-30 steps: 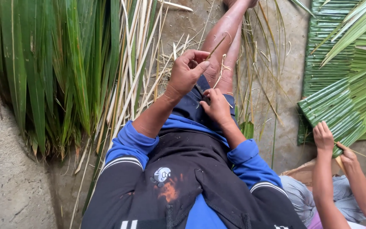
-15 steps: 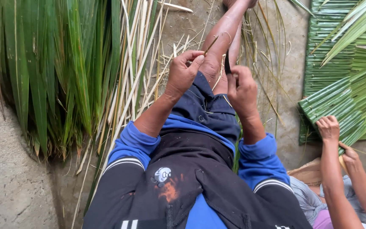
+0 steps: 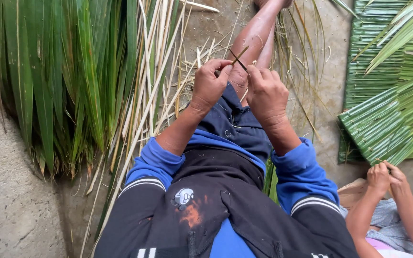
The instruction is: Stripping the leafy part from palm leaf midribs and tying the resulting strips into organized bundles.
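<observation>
While held by two hands (left hand [image 3: 210,85], right hand [image 3: 265,93]), one thin strip [image 3: 238,56].

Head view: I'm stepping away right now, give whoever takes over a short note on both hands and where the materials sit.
Left hand: closed, pinching a thin leaf strip above the knee.
Right hand: closed, its grip on the same strip just beside the left.
Materials: long green fronds and pale stripped midribs lie on the ground to the left. A woven green leaf panel lies to the right, where another person's hands work at its edge.
Done: a pile of bare midribs is already there.
Left: many fronds remain unstripped.
</observation>
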